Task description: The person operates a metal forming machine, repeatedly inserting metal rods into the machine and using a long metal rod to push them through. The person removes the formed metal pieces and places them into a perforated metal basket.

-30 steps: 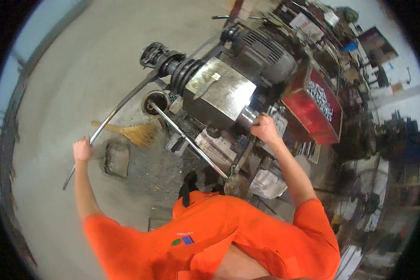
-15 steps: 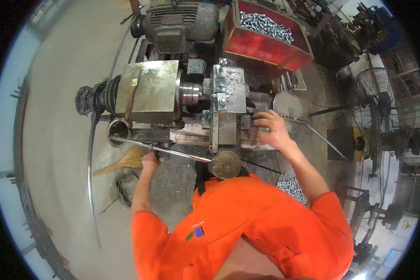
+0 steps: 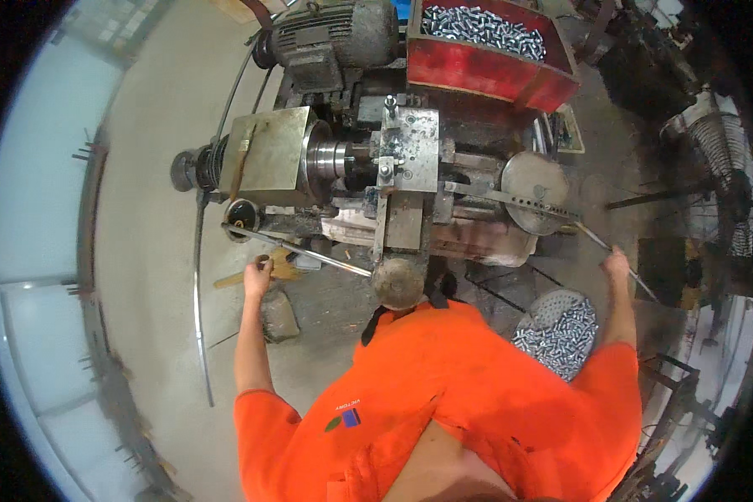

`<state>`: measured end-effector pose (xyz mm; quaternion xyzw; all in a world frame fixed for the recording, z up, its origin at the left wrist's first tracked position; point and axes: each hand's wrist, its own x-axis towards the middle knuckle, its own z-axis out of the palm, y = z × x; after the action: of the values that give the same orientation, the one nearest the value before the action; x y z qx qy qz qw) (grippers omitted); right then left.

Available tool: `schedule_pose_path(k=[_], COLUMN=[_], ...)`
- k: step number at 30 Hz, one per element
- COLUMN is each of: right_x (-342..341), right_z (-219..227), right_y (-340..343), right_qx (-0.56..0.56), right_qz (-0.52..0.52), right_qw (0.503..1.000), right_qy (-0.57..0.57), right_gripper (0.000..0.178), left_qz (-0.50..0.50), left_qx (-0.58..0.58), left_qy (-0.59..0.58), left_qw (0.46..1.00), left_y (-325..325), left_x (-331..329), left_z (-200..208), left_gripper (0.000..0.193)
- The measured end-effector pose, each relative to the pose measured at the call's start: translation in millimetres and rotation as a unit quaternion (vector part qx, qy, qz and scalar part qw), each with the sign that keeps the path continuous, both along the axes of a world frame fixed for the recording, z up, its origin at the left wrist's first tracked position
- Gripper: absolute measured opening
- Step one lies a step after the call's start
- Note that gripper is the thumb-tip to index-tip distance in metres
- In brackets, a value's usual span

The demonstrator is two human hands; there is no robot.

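My right hand point(image 3: 616, 264) is closed round the thin metal lever point(image 3: 596, 238), which slants out from a flat bar with a row of holes point(image 3: 527, 201) on the machine's right side. My left hand point(image 3: 259, 274) has its fingers curled together beside the long shiny rod point(image 3: 318, 258); what it holds, if anything, is too small to make out. Between the hands stands a greasy lathe-like machine with a metal spindle point(image 3: 330, 159), a block-shaped tool slide point(image 3: 414, 146) and a round plate point(image 3: 397, 283) close to my body.
A red bin point(image 3: 485, 79) of small metal parts stands behind the machine, right of the electric motor point(image 3: 335, 38). On the floor at my right, a perforated round tray point(image 3: 552, 305) holds more parts. A straw broom point(image 3: 284, 266) lies near my left hand. A fan point(image 3: 719, 142) stands far right.
My right hand has moved from the tool slide rightward and nearer to me, onto the lever. My left hand has shifted slightly left. The perforated bar now reaches further left, toward the slide.
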<state>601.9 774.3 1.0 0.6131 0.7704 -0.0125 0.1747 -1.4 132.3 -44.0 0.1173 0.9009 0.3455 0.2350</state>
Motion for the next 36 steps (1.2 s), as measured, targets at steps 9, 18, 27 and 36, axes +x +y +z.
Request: schedule_pose_path(k=[9, 18, 27, 36], right_x=[35, -2, -38, 55], right_z=[-24, -81, -45, -65], right_y=[-99, -250, -261, -132], right_qx=[-0.01, -0.093, -0.179, 0.013], right_qz=[-0.055, -0.182, -0.311, 0.026], right_qw=[0.998, 0.822, 0.73, 0.982], right_qy=[0.032, 0.531, 0.581, 0.184], right_gripper=[0.03, 0.024, 0.015, 0.029], left_qz=[0.215, 0.318, 0.271, 0.247], left_qx=[0.147, 0.196, 0.184, 0.052], left_qy=[-0.144, 0.019, 0.011, -0.024], left_qw=[0.955, 0.928, 0.945, 0.967], left_y=[82, 111, 88, 91], left_x=[16, 26, 10, 13], left_z=[28, 11, -9, 14], left_gripper=[0.049, 0.03, 0.04, 0.043])
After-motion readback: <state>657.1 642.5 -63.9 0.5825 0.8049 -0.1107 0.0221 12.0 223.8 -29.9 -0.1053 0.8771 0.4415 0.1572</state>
